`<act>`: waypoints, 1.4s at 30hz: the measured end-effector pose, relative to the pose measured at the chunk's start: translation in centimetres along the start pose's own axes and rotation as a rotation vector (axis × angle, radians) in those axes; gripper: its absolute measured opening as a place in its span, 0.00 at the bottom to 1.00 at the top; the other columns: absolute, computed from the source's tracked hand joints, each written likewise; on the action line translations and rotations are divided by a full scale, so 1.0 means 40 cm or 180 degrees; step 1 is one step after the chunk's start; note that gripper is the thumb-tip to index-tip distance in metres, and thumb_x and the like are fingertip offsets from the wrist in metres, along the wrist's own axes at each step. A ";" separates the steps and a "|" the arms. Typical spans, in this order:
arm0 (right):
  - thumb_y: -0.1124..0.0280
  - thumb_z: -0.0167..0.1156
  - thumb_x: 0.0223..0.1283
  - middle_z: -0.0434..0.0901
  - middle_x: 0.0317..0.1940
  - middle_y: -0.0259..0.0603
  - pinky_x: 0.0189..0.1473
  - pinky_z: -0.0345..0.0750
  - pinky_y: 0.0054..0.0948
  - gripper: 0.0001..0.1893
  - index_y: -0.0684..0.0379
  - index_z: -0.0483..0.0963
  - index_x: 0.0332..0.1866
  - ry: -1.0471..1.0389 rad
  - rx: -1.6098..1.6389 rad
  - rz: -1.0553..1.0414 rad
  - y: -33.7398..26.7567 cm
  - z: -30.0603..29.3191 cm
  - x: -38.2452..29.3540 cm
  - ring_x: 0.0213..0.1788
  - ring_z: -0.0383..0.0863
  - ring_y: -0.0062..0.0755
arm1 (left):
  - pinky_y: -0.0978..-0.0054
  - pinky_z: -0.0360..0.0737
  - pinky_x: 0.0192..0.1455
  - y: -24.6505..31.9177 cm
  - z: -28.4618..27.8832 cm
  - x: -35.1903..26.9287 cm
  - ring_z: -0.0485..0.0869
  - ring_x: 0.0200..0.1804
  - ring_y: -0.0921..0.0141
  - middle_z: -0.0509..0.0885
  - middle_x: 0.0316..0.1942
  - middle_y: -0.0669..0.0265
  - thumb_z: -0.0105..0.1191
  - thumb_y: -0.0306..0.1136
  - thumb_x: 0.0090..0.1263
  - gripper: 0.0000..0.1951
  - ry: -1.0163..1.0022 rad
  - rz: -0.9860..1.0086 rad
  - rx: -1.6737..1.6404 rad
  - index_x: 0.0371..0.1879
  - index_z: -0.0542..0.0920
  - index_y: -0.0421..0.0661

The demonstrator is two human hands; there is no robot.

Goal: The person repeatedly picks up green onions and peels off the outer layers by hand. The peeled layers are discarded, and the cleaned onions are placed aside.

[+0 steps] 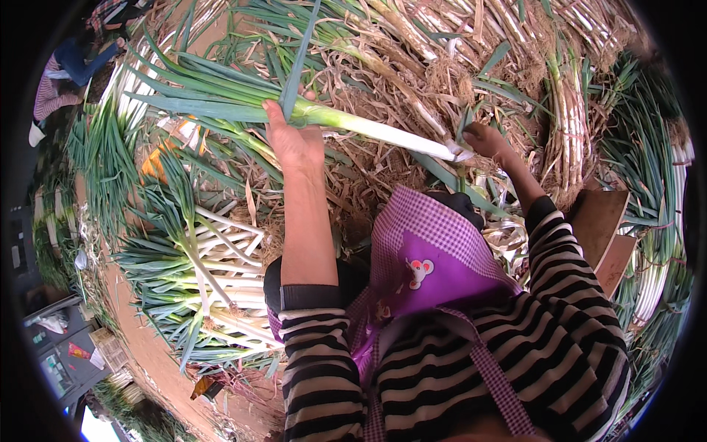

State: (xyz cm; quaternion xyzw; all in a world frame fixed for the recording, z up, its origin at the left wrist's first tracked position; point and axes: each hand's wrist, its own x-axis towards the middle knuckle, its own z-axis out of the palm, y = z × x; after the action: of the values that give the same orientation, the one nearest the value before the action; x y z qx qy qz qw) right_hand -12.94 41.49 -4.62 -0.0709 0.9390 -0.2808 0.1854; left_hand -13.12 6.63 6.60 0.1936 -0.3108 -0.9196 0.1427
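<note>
My left hand (295, 141) grips a large Welsh onion (375, 126) around the base of its green leaves. Its white stalk slants down to the right, and the leaves fan out to the left. One leaf stands upright past my thumb. Just beyond the root end is my right hand (489, 145), with its fingers curled in. A piece of green leaf shows beside those fingers, but whether they hold it or the roots is unclear. Below the left wrist, a pile of clean white-stalked onions (237, 298) lies beside my knee.
Untrimmed onions with dry roots (397, 33) heap up ahead over dry peelings (359, 182). To the right are a tied bundle (569, 121) and wooden boards (599, 226). More bundles (119, 127) lie at left, near another person (61, 77). A purple apron (436, 265) covers my lap.
</note>
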 end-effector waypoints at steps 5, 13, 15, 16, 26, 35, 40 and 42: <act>0.53 0.50 0.62 0.77 0.39 0.55 0.47 0.73 0.39 0.22 0.63 0.69 0.50 -0.0870 0.0737 -0.1581 -0.390 -0.052 0.016 0.45 0.78 0.42 | 0.63 0.72 0.46 -0.024 0.028 -0.004 0.75 0.36 0.64 0.76 0.39 0.59 0.33 0.49 0.74 0.20 0.0035 -0.0142 -0.0379 0.51 0.65 0.44; 0.55 0.57 0.59 0.66 0.15 0.32 0.16 0.64 0.25 0.15 0.58 0.68 0.34 -0.2960 0.3291 -0.0471 -0.514 0.067 0.042 0.15 0.69 0.23 | 0.70 0.73 0.33 -0.004 -0.018 0.008 0.71 0.29 0.68 0.76 0.34 0.62 0.36 0.60 0.67 0.28 -0.0249 -0.0339 -0.0521 0.46 0.70 0.44; 0.51 0.50 0.63 0.61 0.15 0.25 0.13 0.55 0.17 0.16 0.55 0.66 0.36 -0.3915 0.4481 -0.0203 -0.491 0.072 0.037 0.12 0.59 0.12 | 0.74 0.68 0.29 -0.008 -0.025 0.021 0.68 0.26 0.71 0.75 0.31 0.65 0.40 0.63 0.63 0.30 -0.0618 -0.0569 -0.1028 0.44 0.72 0.45; 0.50 0.48 0.64 0.62 0.15 0.25 0.13 0.56 0.17 0.17 0.55 0.66 0.37 -0.4113 0.4939 -0.0043 -0.483 0.074 0.033 0.12 0.59 0.12 | 0.75 0.67 0.29 -0.011 -0.027 0.027 0.68 0.26 0.71 0.75 0.31 0.66 0.40 0.63 0.62 0.30 -0.0918 -0.0682 -0.1300 0.44 0.72 0.46; 0.48 0.44 0.66 0.77 0.24 0.38 0.27 0.74 0.21 0.25 0.62 0.76 0.43 -0.1822 0.2544 -0.0191 -0.234 0.144 0.003 0.21 0.75 0.22 | 0.76 0.63 0.23 0.055 -0.068 0.087 0.67 0.18 0.75 0.75 0.21 0.71 0.46 0.50 0.66 0.18 -0.1395 -0.0956 -0.2136 0.33 0.74 0.45; 0.58 0.53 0.61 0.80 0.29 0.45 0.37 0.77 0.37 0.14 0.58 0.78 0.33 -0.1113 -0.0653 0.1797 0.369 -0.029 -0.308 0.35 0.82 0.40 | 0.73 0.66 0.27 0.251 -0.115 0.125 0.67 0.23 0.71 0.72 0.26 0.68 0.21 0.73 0.60 0.37 -0.0545 0.0538 -0.0641 0.34 0.67 0.46; 0.47 0.46 0.63 0.69 0.54 0.49 0.57 0.70 0.38 0.28 0.58 0.67 0.58 0.0077 0.1199 -0.1224 -0.040 -0.107 -0.144 0.56 0.70 0.43 | 0.72 0.67 0.27 0.214 -0.121 0.139 0.67 0.25 0.69 0.73 0.27 0.67 0.20 0.70 0.64 0.36 0.0040 0.0348 -0.0536 0.36 0.67 0.45; 0.46 0.49 0.61 0.70 0.53 0.45 0.56 0.71 0.39 0.29 0.54 0.65 0.61 -0.0423 0.1099 -0.1997 -0.216 -0.080 -0.093 0.54 0.71 0.42 | 0.71 0.69 0.29 0.203 -0.106 0.127 0.68 0.25 0.69 0.73 0.27 0.66 0.20 0.69 0.64 0.36 0.0315 0.0321 -0.0463 0.35 0.68 0.44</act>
State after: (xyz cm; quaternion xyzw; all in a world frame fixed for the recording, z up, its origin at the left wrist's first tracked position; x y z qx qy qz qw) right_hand -10.52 36.81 3.79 -0.3413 0.7962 -0.4732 0.1600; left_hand -14.57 -3.72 7.24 0.2120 -0.2451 -0.9206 0.2177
